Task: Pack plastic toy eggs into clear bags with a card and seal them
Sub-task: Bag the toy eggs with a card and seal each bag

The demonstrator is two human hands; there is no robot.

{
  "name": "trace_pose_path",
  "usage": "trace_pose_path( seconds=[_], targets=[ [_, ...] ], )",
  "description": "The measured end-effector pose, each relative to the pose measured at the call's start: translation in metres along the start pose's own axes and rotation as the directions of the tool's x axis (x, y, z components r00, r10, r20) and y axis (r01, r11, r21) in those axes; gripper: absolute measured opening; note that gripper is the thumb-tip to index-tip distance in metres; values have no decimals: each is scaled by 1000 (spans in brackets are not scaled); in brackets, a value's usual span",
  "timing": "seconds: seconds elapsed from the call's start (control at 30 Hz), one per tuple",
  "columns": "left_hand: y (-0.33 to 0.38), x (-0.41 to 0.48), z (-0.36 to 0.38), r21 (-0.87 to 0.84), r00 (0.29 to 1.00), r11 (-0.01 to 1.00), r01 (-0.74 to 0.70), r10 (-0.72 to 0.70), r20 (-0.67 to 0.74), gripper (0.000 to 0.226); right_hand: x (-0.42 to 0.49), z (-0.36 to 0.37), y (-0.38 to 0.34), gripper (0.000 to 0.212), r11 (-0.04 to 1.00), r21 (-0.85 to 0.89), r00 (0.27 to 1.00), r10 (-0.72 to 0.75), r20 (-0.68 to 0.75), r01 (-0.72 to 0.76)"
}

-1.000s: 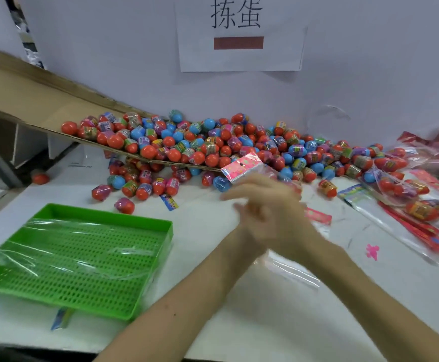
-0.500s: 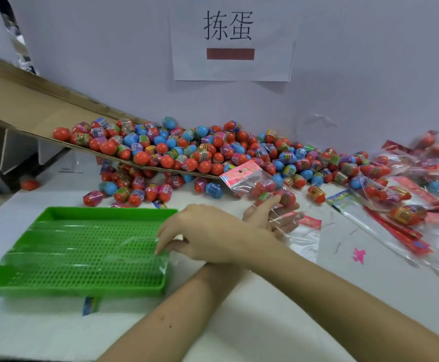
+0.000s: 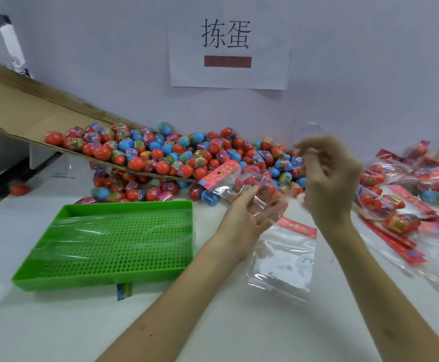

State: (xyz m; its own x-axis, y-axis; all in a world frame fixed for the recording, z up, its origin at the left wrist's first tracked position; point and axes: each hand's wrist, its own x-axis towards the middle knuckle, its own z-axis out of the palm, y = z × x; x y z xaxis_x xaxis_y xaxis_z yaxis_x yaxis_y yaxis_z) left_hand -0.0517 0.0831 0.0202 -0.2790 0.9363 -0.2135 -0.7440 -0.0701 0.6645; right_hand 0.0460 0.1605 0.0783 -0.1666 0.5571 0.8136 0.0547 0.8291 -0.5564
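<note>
On the table [image 3: 56, 322] before me: a flat empty bag [image 3: 283, 259] with a pink strip along its top lies just beside my wrists, not yet filled
Left hand [image 3: 255, 210]: palm up, fingers curled under and round the filled bag [image 3: 228, 189], which is lifted off the table
Contents: a few eggs [image 3: 268, 188] sit inside, and the pink dotted card [image 3: 219, 173] tops the bag on the side toward the pile
Right hand [image 3: 330, 178]: raised beside that bag and apart from it, fingers loosely bent; it is blurred, so I cannot tell whether it pinches anything
Supply: a big heap of eggs [image 3: 176, 158] spills off the cardboard ramp [image 3: 17, 113] onto the table by the wall
Green tray [image 3: 103, 278]: on my left, with clear film lying in it
Done: packed bags [image 3: 396, 202] lie piled on my right, so a fair number look finished
Step in hand: this bag seems filled and carded; I judge sealing comes next, though I cannot see whether its mouth is closed
Left to do: the heap is large, so I reckon most of the job remains
</note>
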Motion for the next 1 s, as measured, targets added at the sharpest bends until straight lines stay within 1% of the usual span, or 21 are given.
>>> trace_pose_path(
  seconds=[0.03,0.07,0.1,0.13,0.2,0.23,0.3,0.4,0.47,0.5,0.57,0.6,0.63,0.67,0.7,0.73,0.77,0.8,0.87,0.93,1.0],
  targets=[
    [3,1,-1,-25,1000,1000,0,0,5,29,-12,-4,10,27,999,-25,997,31,-73,-33],
    [6,2,-2,-53,1000,999,6,-6,12,28,-24,-9,16,26,998,-49,995,33,-91,-38],
    [8,3,-3,-72,1000,997,8,-7,12,28,-34,-12,25,24,997,-70,997,27,-71,-32],
    [9,3,-4,-73,1000,997,9,-8,10,27,-41,-12,30,21,995,-93,1000,20,-22,-22],
    [10,4,-6,-66,1000,998,0,1,5,28,-49,-8,38,15,997,-77,993,23,115,-14],
    [10,5,-7,-67,1000,998,4,-4,5,30,-50,-7,41,14,998,-69,983,20,182,-8],
    [12,3,-6,-75,1000,997,1,0,7,34,-52,-2,41,12,993,-113,957,9,289,25],
    [12,4,-7,-88,1000,996,0,0,7,32,-59,7,39,18,972,-211,943,-25,331,99],
    [11,5,-9,-98,1000,995,3,-2,12,29,-64,11,37,23,963,-243,931,-19,365,115],
    [11,6,-9,-99,1000,995,1,0,11,28,-65,12,37,26,961,-250,914,-7,406,119],
    [11,8,-11,-103,1000,995,-2,2,0,27,-64,11,36,33,972,-216,867,30,497,89],
    [12,10,-13,-116,1000,993,-2,1,-5,27,-60,8,35,37,989,-148,857,52,512,29],
    [14,11,-14,-142,1000,990,0,-1,-7,24,-53,1,35,40,996,-63,873,88,479,-66],
    [16,12,-14,-171,1000,985,2,-3,-7,22,-43,-9,36,42,987,12,908,142,393,-160],
    [19,13,-15,-186,1000,983,0,-2,-14,19,-32,-23,40,40,972,49,935,209,288,-232],
    [21,14,-16,-188,1000,982,-10,6,-21,18,-22,-40,45,37,959,25,940,272,205,-283],
    [23,14,-16,-184,1000,983,-21,16,-27,18,-13,-57,52,34,946,-51,929,324,178,-320],
    [23,15,-16,-179,999,983,-28,23,-33,19,-8,-74,61,31,924,-163,902,376,212,-347],
    [22,13,-16,-168,999,986,-22,17,-33,21,-9,-101,77,27,850,-399,805,485,341,-343],
    [21,12,-14,-164,1000,986,-12,8,-27,21,-17,-115,88,26,801,-521,719,546,431,-296],
    [19,11,-12,-166,1000,986,-6,2,-27,21,-27,-118,95,36,777,-593,611,579,540,-212]
  ],
)
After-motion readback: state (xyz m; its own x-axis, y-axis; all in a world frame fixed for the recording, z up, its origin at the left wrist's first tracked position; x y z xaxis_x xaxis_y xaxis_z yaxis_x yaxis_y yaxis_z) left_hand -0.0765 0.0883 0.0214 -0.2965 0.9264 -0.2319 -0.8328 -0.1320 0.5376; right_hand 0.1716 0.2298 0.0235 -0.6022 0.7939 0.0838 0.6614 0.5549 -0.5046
